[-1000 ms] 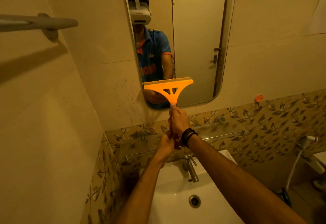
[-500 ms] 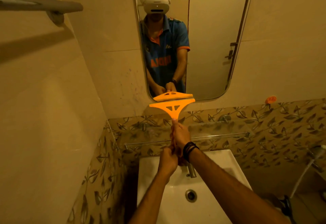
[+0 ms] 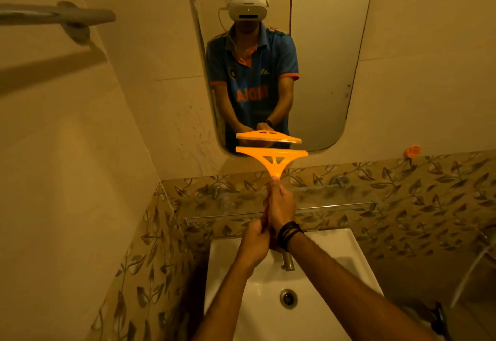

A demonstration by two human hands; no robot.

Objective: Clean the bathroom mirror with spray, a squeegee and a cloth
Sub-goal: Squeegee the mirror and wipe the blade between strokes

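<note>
An orange squeegee points up at the wall, its blade level with the bottom rim of the mirror. My right hand is wrapped around its handle, a black band on the wrist. Just below it my left hand grips the lower end of the same handle. The mirror is tall with rounded corners and reflects the squeegee, both hands and a person in a blue shirt. No spray bottle or cloth shows.
A white sink with a tap and drain lies under my arms. A glass shelf runs along the leaf-patterned tiles. A towel bar juts out upper left. An orange hook sticks to the wall right.
The squeegee slid down the mirror from its lower part to the bottom rim, both hands dropping with it. My view shifted so the mirror is more centred.
</note>
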